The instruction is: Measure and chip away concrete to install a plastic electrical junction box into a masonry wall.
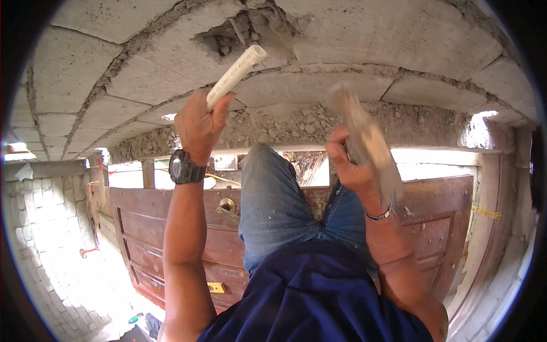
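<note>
A cream-coloured plastic pipe (236,77) is gripped in my left hand (199,125), its open end pointing up toward a rough, broken hole (245,31) in the block wall (364,34). Closed round a long grey-and-tan piece (370,145), my right hand (353,171) is raised on the other side of my knees. Motion blur smears that piece, so I cannot make out its kind. The pipe's lower end is hidden in my left fist. Between the pipe's tip and the hole there seems to be a small gap, though depth is hard to judge.
Loose rubble (285,122) lies along a ledge under the blocks. Below my legs is a brown panelled wooden door (154,228) with a brass lever handle (228,206). A yellow level (216,287) shows by my left forearm. Yellow cord (485,212) is tied at the right.
</note>
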Motion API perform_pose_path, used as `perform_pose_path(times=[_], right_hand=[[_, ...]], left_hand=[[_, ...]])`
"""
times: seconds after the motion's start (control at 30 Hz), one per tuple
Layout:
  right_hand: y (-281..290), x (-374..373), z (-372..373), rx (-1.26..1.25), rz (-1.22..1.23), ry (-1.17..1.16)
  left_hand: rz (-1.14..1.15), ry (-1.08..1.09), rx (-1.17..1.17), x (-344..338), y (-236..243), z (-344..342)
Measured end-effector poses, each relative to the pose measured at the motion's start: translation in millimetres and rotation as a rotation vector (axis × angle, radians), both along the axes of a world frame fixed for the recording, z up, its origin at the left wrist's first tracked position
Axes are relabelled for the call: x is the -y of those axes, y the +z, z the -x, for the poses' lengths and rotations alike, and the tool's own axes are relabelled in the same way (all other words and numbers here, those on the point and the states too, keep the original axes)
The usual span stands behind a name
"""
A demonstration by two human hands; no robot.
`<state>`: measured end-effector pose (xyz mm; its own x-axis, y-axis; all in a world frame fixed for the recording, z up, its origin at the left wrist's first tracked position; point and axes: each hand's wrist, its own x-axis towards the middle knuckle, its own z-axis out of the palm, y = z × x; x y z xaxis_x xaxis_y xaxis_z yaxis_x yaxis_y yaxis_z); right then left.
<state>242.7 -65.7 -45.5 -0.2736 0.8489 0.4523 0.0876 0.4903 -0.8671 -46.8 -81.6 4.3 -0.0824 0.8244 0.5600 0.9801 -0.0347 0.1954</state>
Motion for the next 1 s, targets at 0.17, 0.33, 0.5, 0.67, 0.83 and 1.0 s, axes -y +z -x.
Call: perform_pose_path(times=[0.17,0.33,0.5,0.67,0.83,1.0], right_hand=[[-8,-37,42,-0.27,-0.469,-0.009],[-14,-57,52,0.053,-0.023,-0.074],[-6,-37,45,-0.418,-0.34,0.02],[-40,-76,80,-0.098,-0.034,0.053],[-16,-43,46,-0.476,-0.275,0.245],[-41,-67,64,-0.153,-0.235,-0.057]], left_hand=[[-0.056,-0.027,0.02,-13,-18,3],[-0.143,0.023,-0.056,-16,-19,-6],[-0.121,0.089,-0.14,-8,-13,-18],[-0.131,0.115,-0.129,-12,-15,-28],[-0.115,0.193,-0.016,-10,-10,-43],[-0.099,0.165,-0.045,-19,-21,-51]])
